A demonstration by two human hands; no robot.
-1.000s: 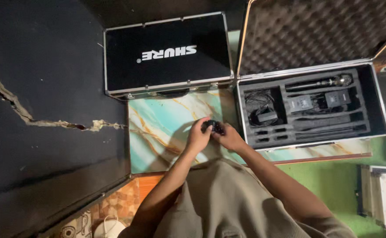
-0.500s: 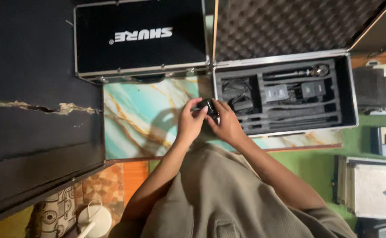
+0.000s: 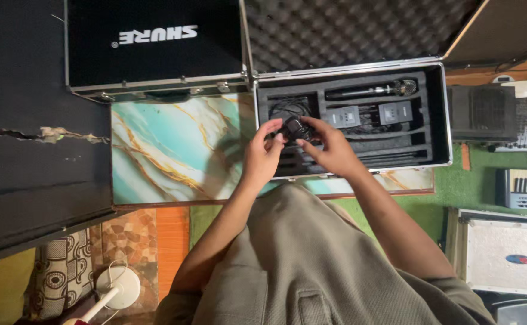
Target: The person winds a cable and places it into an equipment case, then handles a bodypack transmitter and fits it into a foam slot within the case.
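Over the open foam-lined case (image 3: pixel 441 114), your left hand (image 3: pixel 262 155) and right hand (image 3: pixel 331 147) have carried the small black device (image 3: pixel 292 127), fingers clamped, from the marble tabletop (image 3: pixel 167 150) toward the case's nine-o'clock compartments.

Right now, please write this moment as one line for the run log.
left hand + right hand: hold small black device | over open foam-lined case | microphone in top slot | closed case beside
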